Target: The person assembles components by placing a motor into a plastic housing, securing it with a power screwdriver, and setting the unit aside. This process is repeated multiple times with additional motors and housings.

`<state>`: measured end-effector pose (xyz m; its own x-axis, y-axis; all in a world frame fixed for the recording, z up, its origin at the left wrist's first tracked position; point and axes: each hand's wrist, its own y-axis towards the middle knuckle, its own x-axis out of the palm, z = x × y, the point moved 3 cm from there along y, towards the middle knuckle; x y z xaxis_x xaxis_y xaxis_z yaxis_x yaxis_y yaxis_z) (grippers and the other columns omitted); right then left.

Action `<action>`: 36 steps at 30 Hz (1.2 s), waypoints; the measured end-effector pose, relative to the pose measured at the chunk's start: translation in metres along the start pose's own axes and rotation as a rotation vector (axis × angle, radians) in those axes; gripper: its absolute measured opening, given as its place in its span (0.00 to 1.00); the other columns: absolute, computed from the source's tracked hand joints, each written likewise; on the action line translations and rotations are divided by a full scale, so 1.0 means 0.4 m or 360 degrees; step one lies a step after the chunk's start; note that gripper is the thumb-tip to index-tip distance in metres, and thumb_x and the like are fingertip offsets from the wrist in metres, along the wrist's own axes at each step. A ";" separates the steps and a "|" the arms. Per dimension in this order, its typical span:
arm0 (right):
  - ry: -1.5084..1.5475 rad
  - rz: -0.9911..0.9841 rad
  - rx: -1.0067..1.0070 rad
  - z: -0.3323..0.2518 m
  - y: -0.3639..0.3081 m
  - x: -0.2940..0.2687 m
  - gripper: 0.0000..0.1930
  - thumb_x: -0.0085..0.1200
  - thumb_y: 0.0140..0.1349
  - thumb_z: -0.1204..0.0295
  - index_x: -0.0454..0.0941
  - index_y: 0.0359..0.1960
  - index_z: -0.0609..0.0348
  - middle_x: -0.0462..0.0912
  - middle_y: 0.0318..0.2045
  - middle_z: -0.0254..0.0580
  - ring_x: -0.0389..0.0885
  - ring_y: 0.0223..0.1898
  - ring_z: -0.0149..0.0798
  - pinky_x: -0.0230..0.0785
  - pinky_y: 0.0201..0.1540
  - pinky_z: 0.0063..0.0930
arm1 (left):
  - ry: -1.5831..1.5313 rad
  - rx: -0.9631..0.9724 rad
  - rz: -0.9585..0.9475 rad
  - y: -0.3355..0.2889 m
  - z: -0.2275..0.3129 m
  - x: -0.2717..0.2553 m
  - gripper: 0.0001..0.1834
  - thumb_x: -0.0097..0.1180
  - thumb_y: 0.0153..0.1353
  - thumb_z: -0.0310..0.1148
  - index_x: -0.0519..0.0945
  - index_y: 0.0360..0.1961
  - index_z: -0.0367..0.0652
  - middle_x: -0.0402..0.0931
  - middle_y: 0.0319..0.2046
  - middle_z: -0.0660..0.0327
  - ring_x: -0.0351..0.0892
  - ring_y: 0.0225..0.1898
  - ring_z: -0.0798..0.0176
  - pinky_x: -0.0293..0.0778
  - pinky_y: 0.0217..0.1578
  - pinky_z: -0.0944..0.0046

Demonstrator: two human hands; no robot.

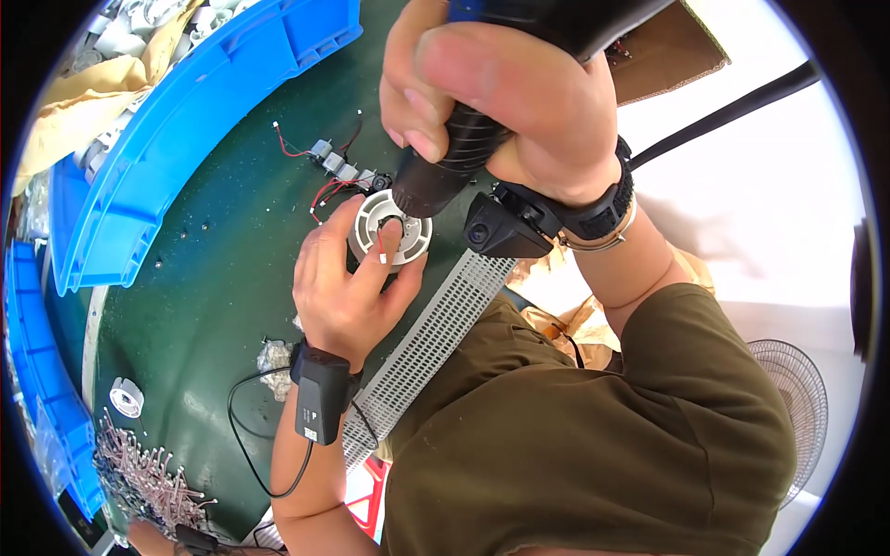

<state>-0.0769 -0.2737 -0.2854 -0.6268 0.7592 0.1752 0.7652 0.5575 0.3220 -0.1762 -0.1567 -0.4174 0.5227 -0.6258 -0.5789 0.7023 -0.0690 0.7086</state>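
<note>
My right hand [533,102] is wrapped round a black power screwdriver [436,183], whose tip end points down at a round white plastic housing [420,243]. The tip itself is hidden behind the nose of the tool. My left hand [343,287] grips the housing against the green table, with one finger pressed inside the ring. A short red and black wire with a white connector [382,259] lies over that finger. Just beyond the housing sit several small grey motors [343,169] with red and black leads.
A blue bin [199,130] of white plastic parts stands at the far left, with another blue bin [42,343] nearer. Wired parts [153,473] and a white ring [126,397] lie lower left, by another person's hand [148,537]. A perforated strip [445,315] borders the table.
</note>
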 end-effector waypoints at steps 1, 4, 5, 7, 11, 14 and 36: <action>0.0009 -0.0015 0.0015 0.005 0.002 -0.003 0.21 0.60 0.45 0.84 0.68 0.43 0.66 0.77 0.21 0.32 0.73 0.21 0.23 0.63 0.26 0.15 | 0.0008 0.0018 -0.0009 0.001 0.002 0.000 0.22 0.68 0.37 0.29 0.78 0.38 0.46 0.74 0.42 0.50 0.76 0.35 0.51 0.74 0.32 0.58; 0.0092 -0.0045 -0.0095 -0.002 -0.009 0.014 0.21 0.61 0.44 0.83 0.69 0.42 0.67 0.76 0.21 0.32 0.73 0.21 0.23 0.63 0.26 0.15 | 0.0023 0.0028 -0.0001 0.007 0.007 -0.005 0.21 0.68 0.37 0.29 0.78 0.37 0.45 0.74 0.42 0.51 0.76 0.36 0.50 0.73 0.33 0.57; 0.0015 0.0008 -0.0197 -0.015 -0.017 0.029 0.21 0.61 0.44 0.83 0.69 0.43 0.67 0.76 0.21 0.32 0.73 0.21 0.23 0.63 0.26 0.15 | 0.0040 0.0025 0.0003 0.006 0.009 -0.010 0.21 0.68 0.37 0.29 0.78 0.36 0.45 0.74 0.42 0.51 0.76 0.36 0.50 0.73 0.33 0.57; -0.0041 0.0052 -0.0337 -0.035 -0.026 0.042 0.21 0.61 0.45 0.83 0.70 0.43 0.68 0.76 0.21 0.32 0.72 0.21 0.23 0.64 0.26 0.15 | 0.0077 0.0028 0.0023 0.007 0.018 -0.019 0.20 0.69 0.36 0.29 0.78 0.35 0.43 0.73 0.42 0.50 0.75 0.37 0.49 0.73 0.34 0.56; -0.0041 -0.0112 -0.0184 -0.013 -0.012 0.038 0.22 0.62 0.47 0.80 0.69 0.45 0.68 0.76 0.22 0.32 0.73 0.22 0.23 0.65 0.25 0.17 | -0.0043 -0.0033 0.0028 0.015 0.022 -0.016 0.21 0.70 0.34 0.29 0.77 0.34 0.42 0.73 0.40 0.52 0.73 0.38 0.48 0.70 0.40 0.54; 0.0215 -0.0022 -0.0343 -0.068 -0.005 0.028 0.20 0.60 0.50 0.76 0.68 0.45 0.68 0.75 0.20 0.35 0.73 0.19 0.26 0.64 0.23 0.19 | 0.0062 -0.0117 0.0174 0.018 0.014 -0.073 0.18 0.69 0.37 0.28 0.78 0.33 0.43 0.75 0.39 0.53 0.75 0.39 0.49 0.71 0.40 0.55; -0.0870 0.0472 -0.1224 0.027 0.049 -0.017 0.25 0.64 0.50 0.67 0.68 0.47 0.65 0.74 0.41 0.40 0.74 0.39 0.30 0.67 0.43 0.23 | -0.0913 -0.1360 -0.0127 0.164 -0.292 -0.019 0.09 0.55 0.59 0.30 0.79 0.30 0.33 0.78 0.22 0.61 0.75 0.19 0.73 0.71 0.21 0.75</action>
<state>-0.0563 -0.2643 -0.2903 -0.1228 0.9914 -0.0446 0.4551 0.0962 0.8852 -0.0776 -0.0657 -0.4138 0.3077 -0.9356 -0.1730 0.9510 0.3084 0.0237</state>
